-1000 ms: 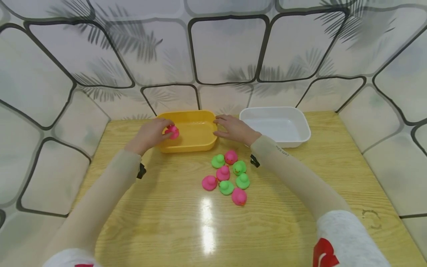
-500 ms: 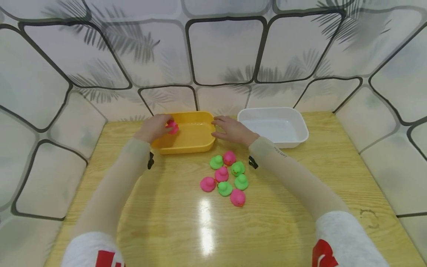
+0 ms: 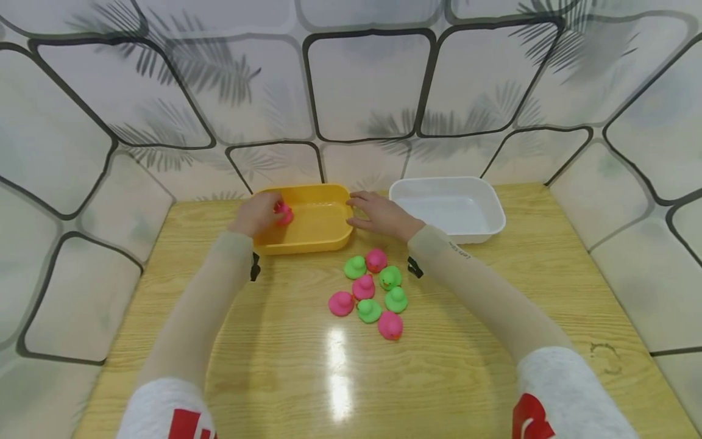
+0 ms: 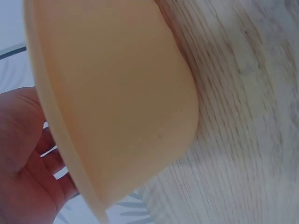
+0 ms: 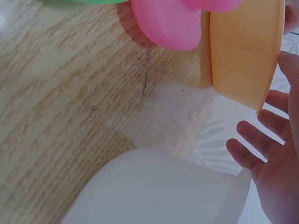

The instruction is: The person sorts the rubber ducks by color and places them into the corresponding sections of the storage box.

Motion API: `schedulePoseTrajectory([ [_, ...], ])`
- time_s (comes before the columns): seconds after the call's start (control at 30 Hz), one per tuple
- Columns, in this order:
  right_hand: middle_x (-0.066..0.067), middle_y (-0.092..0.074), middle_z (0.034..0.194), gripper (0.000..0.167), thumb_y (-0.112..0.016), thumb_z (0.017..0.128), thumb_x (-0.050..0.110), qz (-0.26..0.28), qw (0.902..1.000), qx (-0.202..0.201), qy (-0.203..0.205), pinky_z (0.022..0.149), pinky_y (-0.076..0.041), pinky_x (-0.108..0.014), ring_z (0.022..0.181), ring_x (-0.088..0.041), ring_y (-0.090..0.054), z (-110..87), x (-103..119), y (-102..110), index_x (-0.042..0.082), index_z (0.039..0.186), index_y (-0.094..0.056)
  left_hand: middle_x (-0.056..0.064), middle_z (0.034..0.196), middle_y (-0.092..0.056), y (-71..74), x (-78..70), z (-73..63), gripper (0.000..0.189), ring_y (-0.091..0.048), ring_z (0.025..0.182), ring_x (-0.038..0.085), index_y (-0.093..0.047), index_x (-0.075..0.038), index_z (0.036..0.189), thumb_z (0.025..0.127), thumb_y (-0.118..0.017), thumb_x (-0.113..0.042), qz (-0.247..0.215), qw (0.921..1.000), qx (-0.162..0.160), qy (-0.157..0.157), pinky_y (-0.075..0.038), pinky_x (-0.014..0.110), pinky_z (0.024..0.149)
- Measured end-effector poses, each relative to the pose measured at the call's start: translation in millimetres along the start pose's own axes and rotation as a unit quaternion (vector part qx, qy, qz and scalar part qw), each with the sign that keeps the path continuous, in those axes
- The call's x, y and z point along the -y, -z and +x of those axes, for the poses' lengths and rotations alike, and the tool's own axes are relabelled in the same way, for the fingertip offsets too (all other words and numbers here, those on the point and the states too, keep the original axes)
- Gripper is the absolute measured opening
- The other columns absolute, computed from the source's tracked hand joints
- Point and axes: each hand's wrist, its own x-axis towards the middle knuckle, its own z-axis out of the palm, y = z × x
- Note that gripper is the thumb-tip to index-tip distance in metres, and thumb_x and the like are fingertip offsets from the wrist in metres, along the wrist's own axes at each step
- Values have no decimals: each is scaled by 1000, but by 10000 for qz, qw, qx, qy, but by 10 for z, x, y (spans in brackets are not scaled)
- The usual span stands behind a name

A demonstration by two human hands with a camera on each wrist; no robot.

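Observation:
My left hand [image 3: 256, 213] reaches over the left end of the yellow tray [image 3: 320, 246], its fingers holding a pink rubber duck [image 3: 284, 214] low inside it. The hand covers part of the duck; in the left wrist view the tray's wall [image 4: 117, 102] hides the fingertips. At the tray's right end, the spread fingers of my right hand [image 3: 381, 214] rest by the rim and grip nothing. In front of the tray lies a loose cluster of pink ducks [image 3: 364, 286] and green ducks [image 3: 396, 299].
A white tray [image 3: 488, 235] stands to the right of the yellow one, just behind my right forearm. Both trays sit near the back edge of the wooden table [image 3: 285, 366]. A patterned covering [image 3: 373, 85] rises behind and on both sides.
My left hand has shifted a little to the right and farther over the yellow tray, the pink duck still in its fingers. My right hand has stayed at the rim.

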Motion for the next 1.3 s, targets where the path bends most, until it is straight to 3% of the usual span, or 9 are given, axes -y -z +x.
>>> schedulePoseTrajectory([
  [0.13,-20,-43,160,60,-61,105,42,-2,10000,2,4,121,-36,-48,145,-38,-45,5,-9,-19,3,150,-53,25,124,-66,-16,-47,-44,31,-62,115,41,-65,4,125,103,-64,-17,-1,9998,-190,-40,-50,56,100],
  [0.33,-18,-41,162,60,-61,106,40,71,9999,1,-97,122,-33,-47,147,-37,-42,-27,24,-4,2,152,-50,25,131,-59,-43,-158,-151,34,-55,121,42,-64,2,131,103,-65,-18,-553,9937,-954,-193,-46,56,106],
  [0.5,-18,-39,163,61,-59,106,40,88,9999,-19,-139,123,-31,-47,149,-37,-40,-53,41,7,2,153,-49,22,123,-68,-68,-295,-264,33,-63,108,39,-68,3,127,101,-69,-18,-899,9803,-1579,-781,-51,52,98],
  [0.6,-18,-39,163,61,-59,106,40,100,9998,-40,-136,123,-31,-47,149,-37,-40,-57,47,3,1,153,-49,21,118,-71,-97,-371,-352,33,-66,102,38,-70,4,123,99,-72,-18,-1060,9714,-1772,-1171,-53,50,94],
  [0.73,-18,-39,163,61,-59,106,39,136,9998,-71,-108,123,-32,-48,148,-38,-40,-54,47,-17,1,152,-49,19,119,-71,-156,-442,-471,34,-67,101,36,-71,3,123,98,-74,-20,-1154,9672,-1739,-1450,-54,49,92],
  [0.97,-17,-37,165,61,-57,107,42,106,9998,-38,-185,122,-33,-48,149,-36,-40,-55,14,-76,4,154,-47,14,117,-72,-297,-566,-698,34,-66,101,34,-72,-2,122,97,-76,-24,-1017,9707,-1429,-1643,-55,48,87],
  [1.07,-16,-37,165,61,-58,107,42,103,9997,-65,-191,122,-34,-48,149,-36,-40,-60,7,-89,5,154,-47,14,116,-73,-346,-645,-801,32,-66,102,32,-73,-3,121,97,-76,-22,-969,9686,-1298,-1888,-56,47,89],
  [1.3,-16,-37,165,61,-57,107,41,126,9997,-126,-146,122,-33,-46,150,-34,-39,-66,21,-89,5,155,-46,12,112,-72,-513,-790,-1020,31,-67,102,29,-73,-3,122,95,-78,-19,-924,9644,-770,-2354,-56,46,93],
])
